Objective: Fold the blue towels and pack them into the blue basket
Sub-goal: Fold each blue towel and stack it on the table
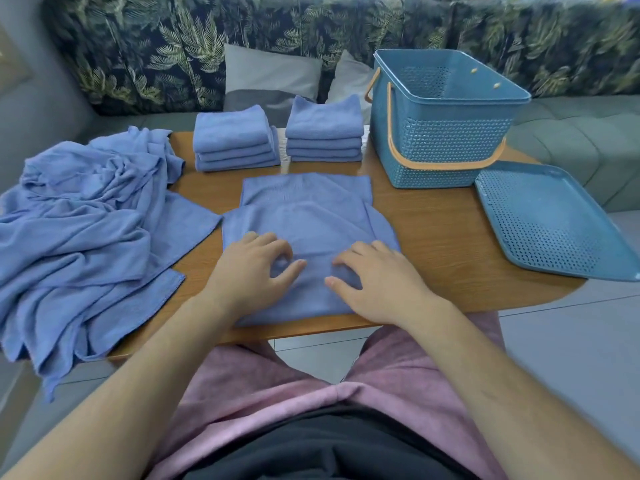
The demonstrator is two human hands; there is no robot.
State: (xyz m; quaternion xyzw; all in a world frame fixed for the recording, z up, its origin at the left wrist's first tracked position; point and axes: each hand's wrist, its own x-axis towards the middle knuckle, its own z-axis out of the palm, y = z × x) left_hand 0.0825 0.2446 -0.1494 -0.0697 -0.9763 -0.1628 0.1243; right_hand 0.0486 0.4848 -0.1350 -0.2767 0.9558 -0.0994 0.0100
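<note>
A partly folded blue towel (308, 216) lies flat on the wooden table (433, 244) right in front of me. My left hand (249, 275) and my right hand (377, 282) rest on its near half, fingers curled, each pinching a little cloth between thumb and fingers. Two stacks of folded blue towels (235, 140) (323, 131) stand at the back of the table. A heap of unfolded blue towels (83, 230) covers the table's left end and hangs over its edge. The blue basket (443, 133) with orange handles stands at the back right, and nothing shows inside it.
The basket's perforated blue lid (550, 220) lies at the table's right end, overhanging the edge. A sofa with leaf-patterned cushions (156, 53) and grey pillows (273, 74) runs behind the table. Tiled floor lies to the right.
</note>
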